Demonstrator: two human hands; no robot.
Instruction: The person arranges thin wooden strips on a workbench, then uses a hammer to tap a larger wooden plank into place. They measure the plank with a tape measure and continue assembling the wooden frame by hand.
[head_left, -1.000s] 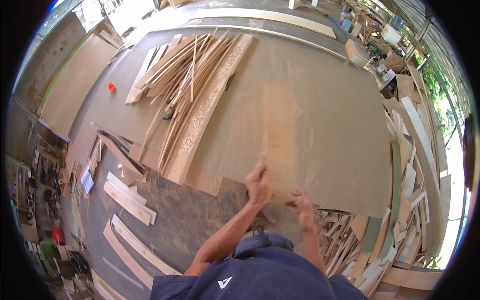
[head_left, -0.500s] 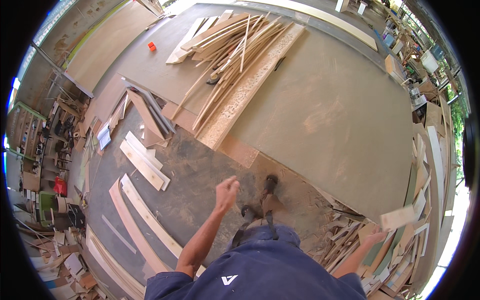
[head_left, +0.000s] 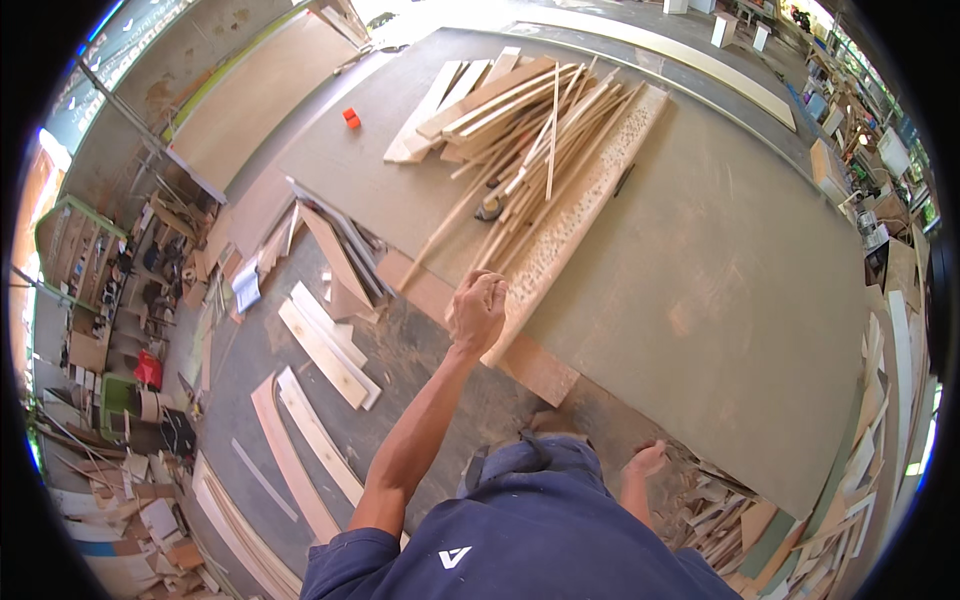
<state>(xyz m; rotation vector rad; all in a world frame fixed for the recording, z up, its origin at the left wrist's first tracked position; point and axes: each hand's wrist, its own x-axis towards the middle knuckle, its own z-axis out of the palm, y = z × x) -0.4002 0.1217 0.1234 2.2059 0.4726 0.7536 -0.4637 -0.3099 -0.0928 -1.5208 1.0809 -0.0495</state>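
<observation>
My left hand (head_left: 476, 310) is raised in front of the near end of a speckled board (head_left: 592, 192), its fingers curled into a loose fist. I see nothing held in it, and whether it touches the board is unclear. My right hand (head_left: 648, 458) hangs low beside the near edge of a large brown-grey tabletop (head_left: 720, 260), fingers curled with nothing visible in them. On the tabletop, next to the speckled board, lies a heap of thin wooden strips (head_left: 545, 165). A dark, rounded tool with some yellow (head_left: 488, 208) sits partly under the strips.
Several pale planks (head_left: 322, 343) lie on the floor to my left, with long curved boards (head_left: 318, 430) nearer me. Wood offcuts (head_left: 715, 520) are piled at the lower right. A small orange-red object (head_left: 351, 117) sits at the tabletop's far left.
My left hand has risen forward toward the speckled board. My right hand has let go of a short pale board piece and come inward from the offcut pile. My view has shifted.
</observation>
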